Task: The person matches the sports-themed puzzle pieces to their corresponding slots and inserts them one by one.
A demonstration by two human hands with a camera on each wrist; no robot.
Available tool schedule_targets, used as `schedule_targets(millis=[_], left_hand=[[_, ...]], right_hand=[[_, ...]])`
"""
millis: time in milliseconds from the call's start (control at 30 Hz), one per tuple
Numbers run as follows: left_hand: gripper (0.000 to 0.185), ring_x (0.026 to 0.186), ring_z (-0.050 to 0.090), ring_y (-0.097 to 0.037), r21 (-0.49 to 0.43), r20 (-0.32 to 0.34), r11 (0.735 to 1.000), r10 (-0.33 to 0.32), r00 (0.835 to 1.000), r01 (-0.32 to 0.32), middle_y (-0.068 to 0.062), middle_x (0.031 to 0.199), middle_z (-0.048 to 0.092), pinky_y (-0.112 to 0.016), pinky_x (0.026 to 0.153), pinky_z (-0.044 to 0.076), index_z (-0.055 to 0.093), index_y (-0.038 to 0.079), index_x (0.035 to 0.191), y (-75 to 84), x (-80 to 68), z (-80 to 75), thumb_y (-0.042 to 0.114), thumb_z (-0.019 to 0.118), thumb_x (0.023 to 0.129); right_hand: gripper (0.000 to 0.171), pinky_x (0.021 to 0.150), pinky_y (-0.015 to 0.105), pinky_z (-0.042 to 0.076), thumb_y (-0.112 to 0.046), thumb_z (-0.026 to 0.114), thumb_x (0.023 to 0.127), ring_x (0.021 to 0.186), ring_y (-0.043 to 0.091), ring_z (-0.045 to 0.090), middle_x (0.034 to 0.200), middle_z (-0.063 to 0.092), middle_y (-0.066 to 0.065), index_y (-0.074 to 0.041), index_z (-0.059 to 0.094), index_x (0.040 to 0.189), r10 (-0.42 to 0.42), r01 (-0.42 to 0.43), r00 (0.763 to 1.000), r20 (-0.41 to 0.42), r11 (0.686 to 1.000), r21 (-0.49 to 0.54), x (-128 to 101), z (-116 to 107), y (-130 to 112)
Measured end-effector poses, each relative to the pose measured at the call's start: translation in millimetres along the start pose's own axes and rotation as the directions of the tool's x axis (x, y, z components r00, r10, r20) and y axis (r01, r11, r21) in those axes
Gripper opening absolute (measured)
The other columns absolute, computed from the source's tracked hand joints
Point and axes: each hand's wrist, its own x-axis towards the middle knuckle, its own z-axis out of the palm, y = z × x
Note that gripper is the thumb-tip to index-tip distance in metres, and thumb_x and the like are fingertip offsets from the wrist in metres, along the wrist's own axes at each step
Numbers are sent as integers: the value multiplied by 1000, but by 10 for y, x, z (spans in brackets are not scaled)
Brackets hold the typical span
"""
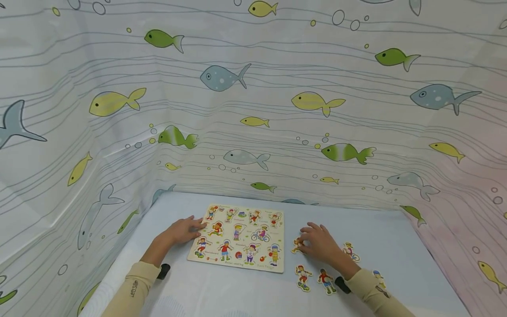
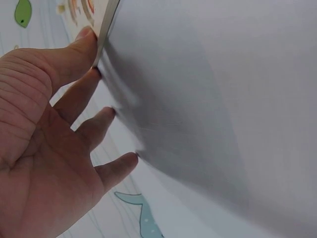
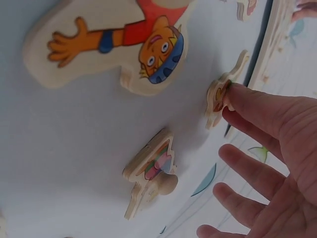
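The wooden puzzle board [image 1: 246,240], printed with several sports figures, lies on the table. At its left edge, my left hand [image 1: 187,230] rests with fingers extended. In the left wrist view that hand's thumb [image 2: 81,54] touches the board's edge, and the other fingers are spread on the table. To the right of the board, my right hand [image 1: 320,243] pinches a small wooden figure puzzle piece [image 3: 216,101] between thumb and index finger. Its other fingers are spread apart. The fingers hide part of this piece, which is at or close to the table surface.
A cyclist piece [image 1: 350,252] lies beyond the right wrist. Nearer lie a skateboarder piece [image 1: 303,278] and a roller skater piece [image 1: 326,281]. Another piece [image 1: 378,277] is partly hidden by the right sleeve. A fish-patterned sheet [image 1: 253,136] stands behind and beside the table.
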Motion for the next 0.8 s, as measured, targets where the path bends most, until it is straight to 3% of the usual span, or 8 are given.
schedule_targets(millis=[500,800], left_hand=[[43,137,30,-52,12,18,999,32,999,-33,-18,146,48,-68,107,26,62,5,133,61,-36,-66,21,67,94],[42,137,30,-52,10,16,1000,29,999,-30,-17,146,48,-68,107,26,62,5,133,87,-50,-81,20,67,94]], right_hand=[[9,105,70,30,-28,80,84,132,39,45,121,68,6,-21,79,90,5,-5,999,-42,1000,-3,2,-26,-101],[9,105,68,31,-29,79,85,132,40,45,123,67,8,-21,78,90,-40,41,997,-62,999,5,61,-117,-175]])
